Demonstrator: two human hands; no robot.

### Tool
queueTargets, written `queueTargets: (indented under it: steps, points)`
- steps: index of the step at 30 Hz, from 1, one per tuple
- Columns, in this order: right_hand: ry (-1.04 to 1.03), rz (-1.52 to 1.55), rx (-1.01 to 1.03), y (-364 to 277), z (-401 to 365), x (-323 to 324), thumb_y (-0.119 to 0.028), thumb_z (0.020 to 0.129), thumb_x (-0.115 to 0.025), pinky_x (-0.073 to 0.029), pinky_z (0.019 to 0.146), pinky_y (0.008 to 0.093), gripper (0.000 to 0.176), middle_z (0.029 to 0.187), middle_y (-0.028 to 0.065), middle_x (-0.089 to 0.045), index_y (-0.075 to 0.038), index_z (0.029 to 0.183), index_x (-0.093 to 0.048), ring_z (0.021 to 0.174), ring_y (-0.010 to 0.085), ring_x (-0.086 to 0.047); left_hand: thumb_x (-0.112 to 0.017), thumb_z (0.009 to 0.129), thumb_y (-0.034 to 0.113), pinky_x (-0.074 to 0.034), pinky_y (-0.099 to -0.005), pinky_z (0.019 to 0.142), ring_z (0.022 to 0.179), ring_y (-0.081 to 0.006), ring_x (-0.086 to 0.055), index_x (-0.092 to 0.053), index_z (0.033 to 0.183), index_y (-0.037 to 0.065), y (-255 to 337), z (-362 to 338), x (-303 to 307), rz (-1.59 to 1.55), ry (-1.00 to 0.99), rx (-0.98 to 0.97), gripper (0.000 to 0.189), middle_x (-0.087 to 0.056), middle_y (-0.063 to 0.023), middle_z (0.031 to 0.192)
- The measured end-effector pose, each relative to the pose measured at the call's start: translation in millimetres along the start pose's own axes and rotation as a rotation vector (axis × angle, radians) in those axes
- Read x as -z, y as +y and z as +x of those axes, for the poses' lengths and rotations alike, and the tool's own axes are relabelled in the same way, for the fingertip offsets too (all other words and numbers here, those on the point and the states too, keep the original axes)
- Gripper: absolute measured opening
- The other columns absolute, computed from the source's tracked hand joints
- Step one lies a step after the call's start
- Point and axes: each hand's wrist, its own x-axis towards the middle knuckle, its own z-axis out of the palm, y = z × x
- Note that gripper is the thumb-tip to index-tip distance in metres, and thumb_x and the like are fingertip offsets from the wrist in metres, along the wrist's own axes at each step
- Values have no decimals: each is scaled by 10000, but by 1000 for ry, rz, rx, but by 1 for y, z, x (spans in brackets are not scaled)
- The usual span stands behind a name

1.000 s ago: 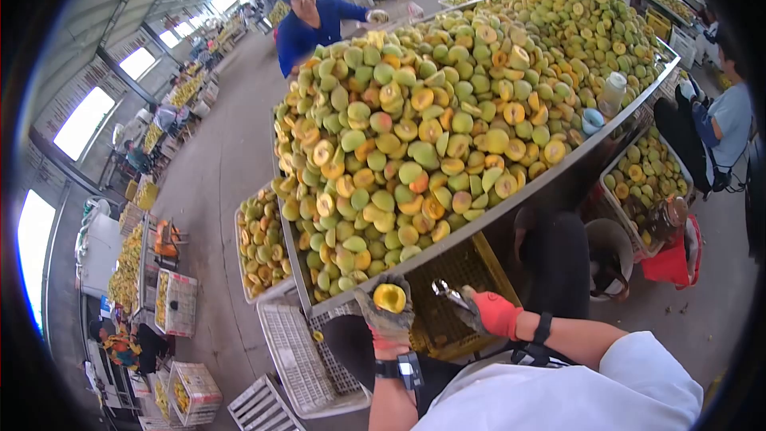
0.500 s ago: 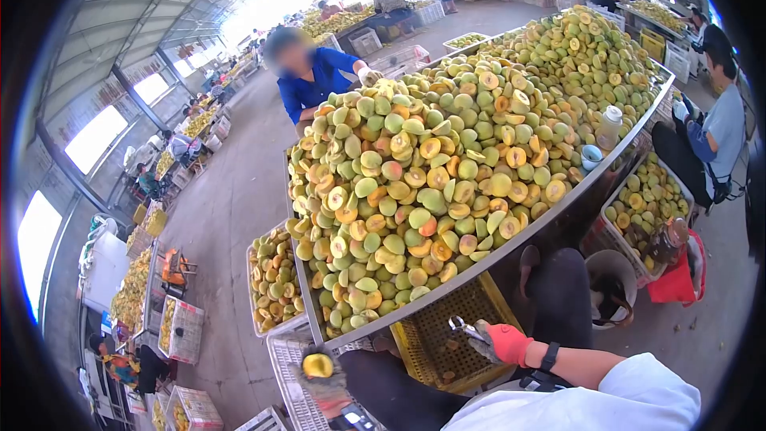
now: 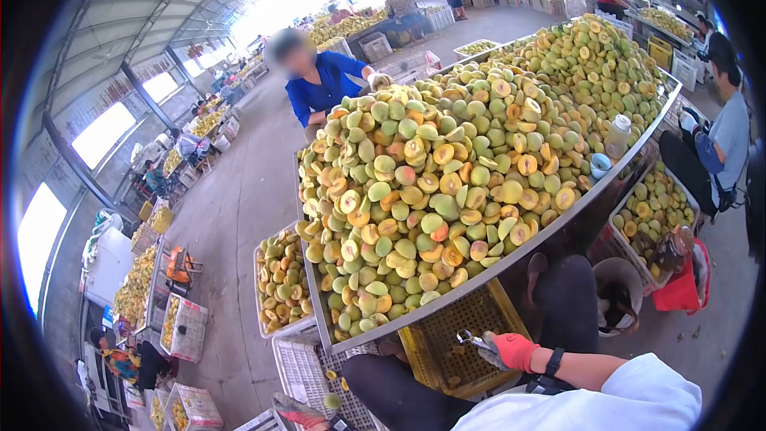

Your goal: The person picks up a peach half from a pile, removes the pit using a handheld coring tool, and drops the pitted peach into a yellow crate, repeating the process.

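My right hand (image 3: 511, 350), in a grey and red glove, is closed around a metal pitting tool (image 3: 474, 340) with a ring-shaped end, held above the yellow crate (image 3: 431, 331). My left hand (image 3: 298, 411), gloved too, is low beside my knee with its fingers stretched out, holding nothing. Just right of it is a green peach half (image 3: 332, 401), over the white crate (image 3: 289, 359); a few yellow pieces show nearby. Ahead, halved yellow-green peaches (image 3: 431, 199) are heaped on a metal-edged table (image 3: 471, 281).
A person in blue (image 3: 323, 84) works across the heap. A bottle (image 3: 617, 136) and a blue cup (image 3: 600, 165) stand by the right edge. Filled crates flank the table, with a bucket (image 3: 619, 295) and red bag (image 3: 686, 283) on my right.
My left hand has moved down and left and released the yellow peach half it held. Fruit pieces now show over the white crate. The right hand keeps its tool nearly in place.
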Motion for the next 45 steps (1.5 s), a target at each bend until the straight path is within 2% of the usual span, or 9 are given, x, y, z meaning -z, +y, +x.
queueTargets:
  steps: [5,7,21,23,25,27,28,31,45]
  points:
    - [-88,-1027,230,-5,-10,1,-366,985,-339,-487,751,328,384,945,94,-667,-89,991,-605,827,222,-638,-446,942,412,-354,-420,1055,1230,-250,-460,-445,1308,13,-16,8,-41,30,-167,-6,541,-446,-144,1371]
    - [-76,-1457,372,11,5,7,-373,969,-344,-445,715,343,389,876,68,-671,-117,987,-636,761,223,-615,-395,947,439,-277,-422,1107,1331,-260,-345,-373,1379,61,-13,4,-89,-460,-134,364,575,-309,-120,1475]
    - [-78,-1655,307,39,56,50,-256,854,-492,-469,849,458,365,1102,217,-616,-69,1161,-553,1021,377,-593,-321,953,487,-244,-429,1136,1326,-276,-362,-456,1329,63,-101,5,-96,-578,-402,547,583,-448,-103,1392]
    - [-44,-1591,302,36,49,45,-248,822,-526,-473,844,459,387,1074,219,-626,-72,1165,-563,1008,383,-598,-313,953,488,-228,-431,1144,1329,-265,-358,-437,1343,63,-106,27,-78,-1707,-42,1421,590,-452,-88,1390]
    - [-47,-1610,305,41,57,49,-243,819,-526,-471,851,457,386,1090,218,-621,-72,1162,-566,1017,380,-595,-299,958,482,-217,-436,1150,1331,-253,-356,-417,1358,64,-115,33,-75,-1639,-186,1370,590,-438,-73,1403]
    - [-47,-1629,304,43,60,49,-239,817,-525,-468,857,456,384,1105,216,-616,-72,1159,-569,1027,377,-592,-283,965,472,-215,-438,1150,1337,-238,-348,-411,1361,59,-122,33,-73,-442,-1028,382,586,-427,-70,1412]
    - [-49,-1640,258,41,56,46,-242,817,-522,-463,869,454,390,1128,213,-608,-76,1168,-566,1042,372,-587,-265,969,466,-208,-434,1152,1345,-233,-336,-384,1381,74,-103,17,-81,-876,-474,864,580,-409,-65,1426]
    - [-44,-1645,208,45,63,50,-251,823,-510,-453,895,450,400,1171,207,-593,-87,1185,-559,1076,362,-576,-390,941,510,-371,-438,1060,1144,-247,-560,-617,1144,37,-102,0,-98,-437,-531,486,562,-628,-106,1170]
    - [-42,-1619,111,35,52,42,-252,857,-467,-441,923,440,367,1226,187,-569,-110,1182,-563,1123,346,-555,-308,953,507,-278,-444,1117,1282,-240,-425,-462,1322,79,-122,26,-78,-392,-774,426,586,-497,-90,1346]
